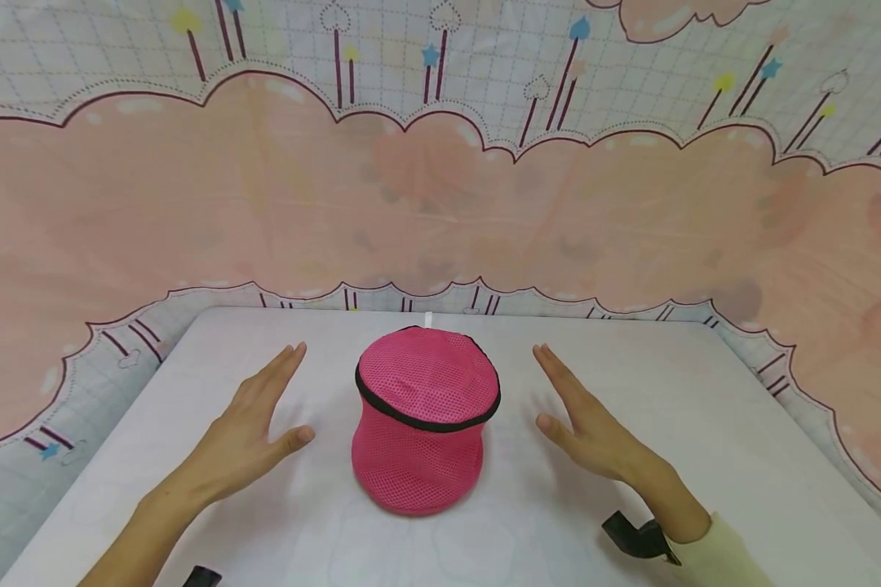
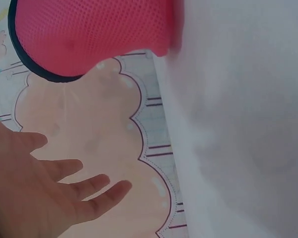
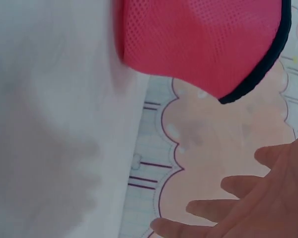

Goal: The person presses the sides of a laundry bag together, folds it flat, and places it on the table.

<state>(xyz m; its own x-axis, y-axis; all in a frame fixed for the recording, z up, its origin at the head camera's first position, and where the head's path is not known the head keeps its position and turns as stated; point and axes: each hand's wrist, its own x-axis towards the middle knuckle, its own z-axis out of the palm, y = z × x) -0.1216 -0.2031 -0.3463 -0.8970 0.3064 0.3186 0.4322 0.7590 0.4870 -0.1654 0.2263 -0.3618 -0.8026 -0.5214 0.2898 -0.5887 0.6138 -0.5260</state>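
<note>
A pink mesh pouch [image 1: 420,420] shaped like a short cylinder, with black trim round its lid, stands in the middle of the white table [image 1: 705,408]. My left hand [image 1: 253,424] is held flat and open just left of it, fingers straight, a small gap between thumb and pouch. My right hand [image 1: 583,416] mirrors it on the right side, also flat and apart from the pouch. In the left wrist view the pouch [image 2: 94,34] fills the top and my spread fingers [image 2: 64,193] show below. The right wrist view shows the pouch [image 3: 203,39] above my spread fingers [image 3: 238,208].
A pink and grey patterned cloth backdrop [image 1: 440,204] rises behind and around the table. A small white tab [image 1: 427,319] sticks up behind the pouch. Black wrist mounts [image 1: 635,534] sit at my forearms. The table edges run close on left and right.
</note>
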